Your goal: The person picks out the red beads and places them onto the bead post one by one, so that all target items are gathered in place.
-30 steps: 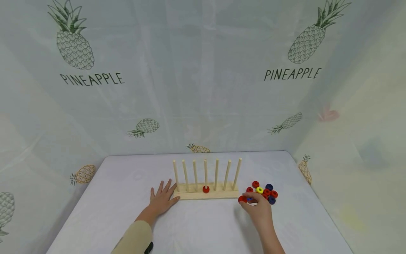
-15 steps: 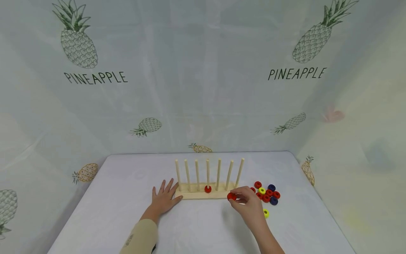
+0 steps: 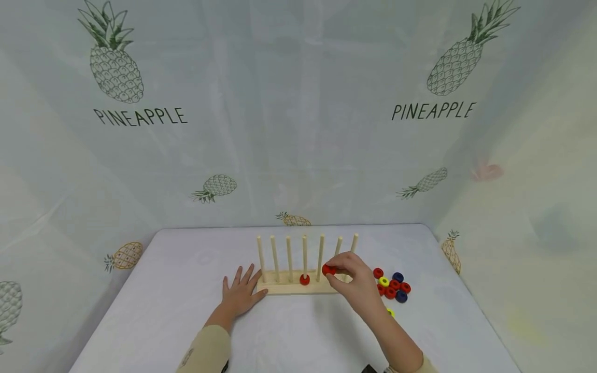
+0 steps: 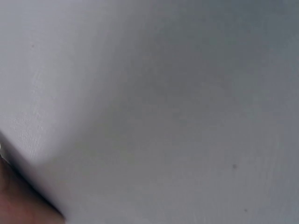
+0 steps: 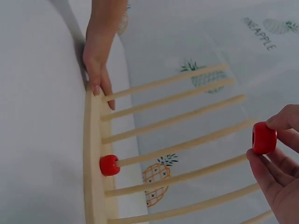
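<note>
Between thumb and fingertips my right hand (image 3: 358, 282) pinches a red bead (image 5: 264, 138), its hole visible in the right wrist view. In the head view the hand hovers over the right part of a wooden peg rack (image 3: 280, 289), near the upright pegs (image 3: 321, 256). Another red bead (image 3: 304, 280) sits at the foot of the middle peg. At the rack's left end rests my left hand (image 3: 239, 297), fingers spread and thumb along the front edge. The left wrist view shows mostly white tabletop and a bit of that hand (image 4: 23, 200).
A cluster of red, blue and yellow beads (image 3: 391, 292) lies right of the rack. One yellow bead (image 3: 391, 313), partly behind my right forearm, lies nearer. A pineapple-print curtain (image 3: 298, 129) hangs behind the white table (image 3: 177, 269).
My right hand has carried the pinched red bead leftward and up, from beside the cluster to above the rack. The left hand keeps its place on the rack's end.
</note>
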Demonstrator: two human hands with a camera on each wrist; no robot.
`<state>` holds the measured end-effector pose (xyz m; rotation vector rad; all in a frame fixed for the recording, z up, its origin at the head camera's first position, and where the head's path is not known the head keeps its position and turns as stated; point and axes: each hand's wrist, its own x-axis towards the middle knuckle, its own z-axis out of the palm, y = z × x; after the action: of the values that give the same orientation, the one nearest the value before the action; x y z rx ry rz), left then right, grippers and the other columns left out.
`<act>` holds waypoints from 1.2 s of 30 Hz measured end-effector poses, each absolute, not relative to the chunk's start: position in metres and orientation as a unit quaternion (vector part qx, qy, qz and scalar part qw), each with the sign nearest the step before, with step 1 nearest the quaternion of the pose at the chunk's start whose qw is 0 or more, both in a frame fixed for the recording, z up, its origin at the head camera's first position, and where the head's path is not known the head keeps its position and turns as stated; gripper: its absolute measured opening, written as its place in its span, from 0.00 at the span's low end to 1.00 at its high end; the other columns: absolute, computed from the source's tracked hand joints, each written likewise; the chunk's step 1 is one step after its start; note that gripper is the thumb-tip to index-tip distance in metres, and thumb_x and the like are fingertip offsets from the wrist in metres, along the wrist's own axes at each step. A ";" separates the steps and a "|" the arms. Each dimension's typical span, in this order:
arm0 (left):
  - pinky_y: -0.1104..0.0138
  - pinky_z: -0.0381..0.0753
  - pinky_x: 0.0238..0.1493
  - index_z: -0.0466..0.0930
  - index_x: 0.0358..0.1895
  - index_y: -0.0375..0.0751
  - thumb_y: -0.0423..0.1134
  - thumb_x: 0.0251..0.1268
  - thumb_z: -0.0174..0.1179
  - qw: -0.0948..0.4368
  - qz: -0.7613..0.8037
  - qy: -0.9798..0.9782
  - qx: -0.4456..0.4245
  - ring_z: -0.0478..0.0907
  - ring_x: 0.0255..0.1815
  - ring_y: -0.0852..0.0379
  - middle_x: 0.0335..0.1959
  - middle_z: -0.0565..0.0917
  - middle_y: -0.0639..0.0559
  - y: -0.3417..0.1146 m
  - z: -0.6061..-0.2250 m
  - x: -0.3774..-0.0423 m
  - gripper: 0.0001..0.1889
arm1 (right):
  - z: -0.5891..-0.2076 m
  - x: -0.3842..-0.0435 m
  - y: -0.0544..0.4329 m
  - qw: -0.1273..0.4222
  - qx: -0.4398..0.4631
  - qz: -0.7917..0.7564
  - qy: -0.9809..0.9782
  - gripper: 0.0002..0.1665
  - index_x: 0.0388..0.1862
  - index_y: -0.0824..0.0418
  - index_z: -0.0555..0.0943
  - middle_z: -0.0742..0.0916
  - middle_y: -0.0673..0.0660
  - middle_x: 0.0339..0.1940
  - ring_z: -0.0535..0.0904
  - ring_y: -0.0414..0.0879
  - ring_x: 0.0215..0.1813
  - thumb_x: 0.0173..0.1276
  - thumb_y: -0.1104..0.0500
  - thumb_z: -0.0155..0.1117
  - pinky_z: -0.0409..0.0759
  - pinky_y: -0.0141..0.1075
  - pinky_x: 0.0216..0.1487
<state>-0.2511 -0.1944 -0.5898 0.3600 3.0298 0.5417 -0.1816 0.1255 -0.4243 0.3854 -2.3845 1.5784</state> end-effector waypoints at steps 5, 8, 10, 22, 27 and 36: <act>0.33 0.30 0.64 0.60 0.75 0.51 0.68 0.68 0.46 0.020 0.169 0.978 0.117 0.39 0.77 0.38 0.78 0.51 0.47 -0.195 -0.591 -0.251 0.38 | -0.408 -0.191 0.118 0.124 0.150 0.540 -0.819 0.12 0.39 0.64 0.85 0.82 0.54 0.42 0.82 0.50 0.43 0.57 0.74 0.71 0.80 0.36 0.49; 0.33 0.30 0.64 0.59 0.76 0.51 0.69 0.68 0.45 0.028 0.167 0.979 0.118 0.38 0.77 0.38 0.79 0.50 0.47 -0.195 -0.591 -0.252 0.39 | -0.402 -0.197 0.115 0.124 0.160 0.535 -0.820 0.12 0.40 0.62 0.86 0.82 0.53 0.43 0.81 0.47 0.44 0.58 0.72 0.71 0.80 0.35 0.50; 0.33 0.29 0.64 0.58 0.76 0.51 0.70 0.67 0.44 0.035 0.169 0.978 0.118 0.37 0.77 0.38 0.79 0.50 0.47 -0.195 -0.590 -0.252 0.40 | -0.399 -0.200 0.114 0.122 0.167 0.539 -0.816 0.12 0.40 0.59 0.86 0.82 0.50 0.44 0.81 0.44 0.44 0.59 0.71 0.72 0.79 0.33 0.49; 0.33 0.30 0.64 0.58 0.76 0.52 0.70 0.67 0.44 0.038 0.174 0.977 0.115 0.38 0.77 0.38 0.78 0.50 0.47 -0.196 -0.585 -0.250 0.40 | -0.387 -0.218 0.107 0.149 0.198 0.561 -0.790 0.12 0.39 0.60 0.86 0.82 0.50 0.45 0.78 0.45 0.49 0.59 0.72 0.70 0.80 0.36 0.49; 0.32 0.30 0.64 0.59 0.76 0.52 0.70 0.67 0.44 0.033 0.174 0.977 0.117 0.39 0.77 0.38 0.78 0.51 0.47 -0.196 -0.586 -0.252 0.40 | -0.379 -0.221 0.099 0.150 0.199 0.554 -0.794 0.11 0.40 0.65 0.86 0.82 0.56 0.46 0.78 0.50 0.48 0.59 0.73 0.69 0.79 0.38 0.51; 0.32 0.31 0.64 0.58 0.76 0.51 0.70 0.67 0.44 0.031 0.166 0.979 0.118 0.39 0.77 0.38 0.78 0.51 0.47 -0.196 -0.587 -0.252 0.40 | -0.393 -0.234 0.094 0.167 0.198 0.551 -0.794 0.11 0.39 0.57 0.87 0.82 0.50 0.45 0.78 0.46 0.47 0.59 0.70 0.71 0.78 0.49 0.50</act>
<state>-0.2519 -0.1962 -0.5875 0.3631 3.0160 0.5106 -0.2336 0.0942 -0.3927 0.5622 -2.2584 1.5673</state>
